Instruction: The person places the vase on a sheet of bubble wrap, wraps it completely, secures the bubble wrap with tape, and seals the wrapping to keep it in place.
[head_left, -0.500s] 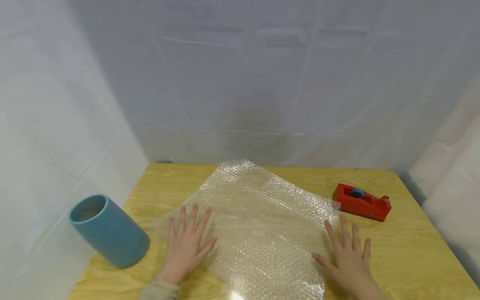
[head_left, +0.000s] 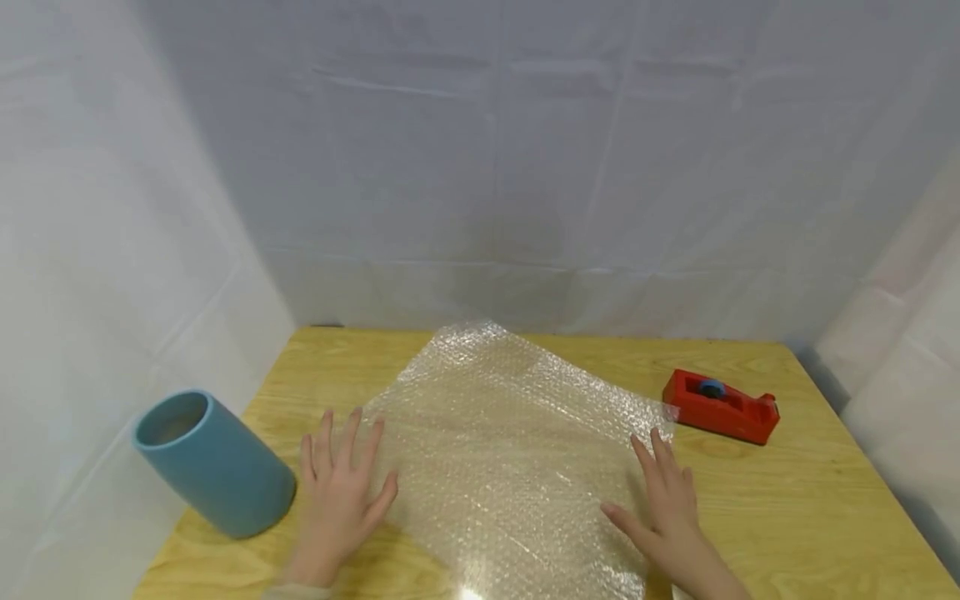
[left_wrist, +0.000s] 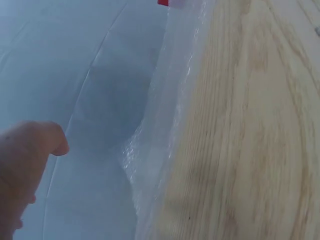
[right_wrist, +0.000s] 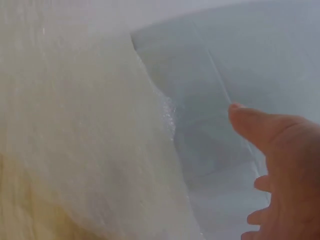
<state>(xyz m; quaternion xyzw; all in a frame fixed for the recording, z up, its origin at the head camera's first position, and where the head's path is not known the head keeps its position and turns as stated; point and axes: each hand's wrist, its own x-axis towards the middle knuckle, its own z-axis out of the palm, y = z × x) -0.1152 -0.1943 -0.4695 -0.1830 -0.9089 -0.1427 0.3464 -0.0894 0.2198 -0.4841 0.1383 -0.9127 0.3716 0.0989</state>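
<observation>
A sheet of clear bubble wrap (head_left: 510,450) lies across the middle of the wooden table. At its left edge my left hand (head_left: 337,496) is spread, fingers straight and apart, holding nothing. My right hand (head_left: 667,512) is spread over the sheet's right edge, also holding nothing. In the left wrist view the left thumb (left_wrist: 35,145) stands out, with the bubble wrap (left_wrist: 162,115) beyond. The right wrist view has the right thumb (right_wrist: 265,125) beside the bubble wrap (right_wrist: 90,120).
A blue cylindrical vase (head_left: 217,462) stands at the table's left side, just left of my left hand. A red tape dispenser (head_left: 720,407) with a blue-cored roll sits at the sheet's right corner. White sheeting (head_left: 420,167) hangs behind and at both sides of the wooden table (head_left: 810,500).
Both hands have shifted to the left, the left one off the bubble wrap toward the vase, the right one further over the sheet. The bubble wrap, vase and dispenser stay in place.
</observation>
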